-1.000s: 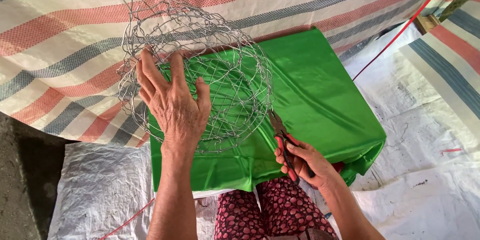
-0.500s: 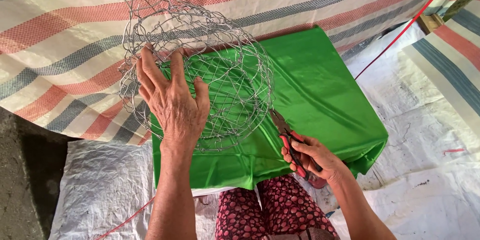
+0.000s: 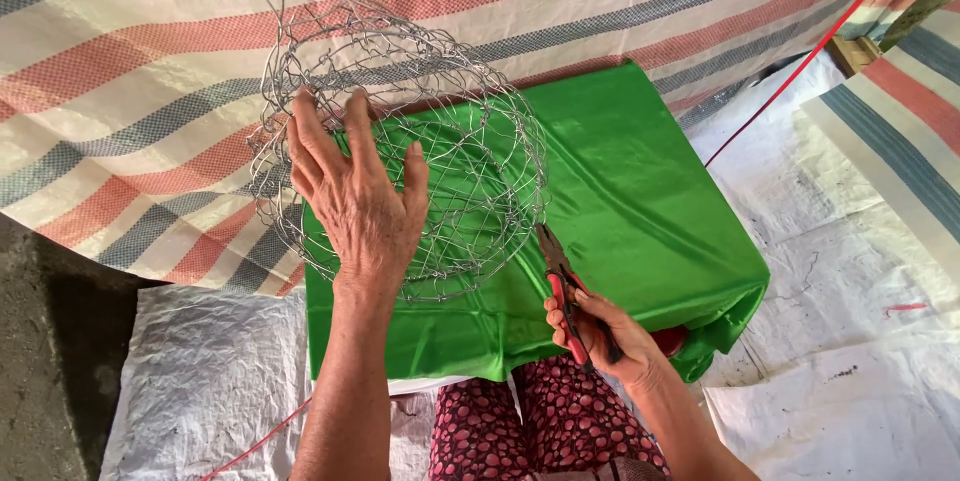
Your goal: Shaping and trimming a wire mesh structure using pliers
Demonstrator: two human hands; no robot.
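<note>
A round basket of woven grey wire mesh [image 3: 470, 141] stands tilted on a green cloth-covered surface [image 3: 640, 191]. My left hand [image 3: 355, 196] lies flat against its near side with fingers spread, steadying it. My right hand [image 3: 600, 326] grips red-handled pliers [image 3: 562, 286] whose dark jaws point up at the basket's lower right rim. Loose wire ends stick out at the basket's top.
A striped red, grey and white tarp [image 3: 150, 61] hangs behind the green surface. White woven sheeting [image 3: 850, 341] covers the ground to the right and left. A thin red cord [image 3: 800, 66] runs diagonally at upper right. My patterned dark red trousers [image 3: 520, 421] show below.
My right hand with the pliers has drawn slightly down and right, then come back up toward the basket's rim. My left hand has stayed on the mesh.
</note>
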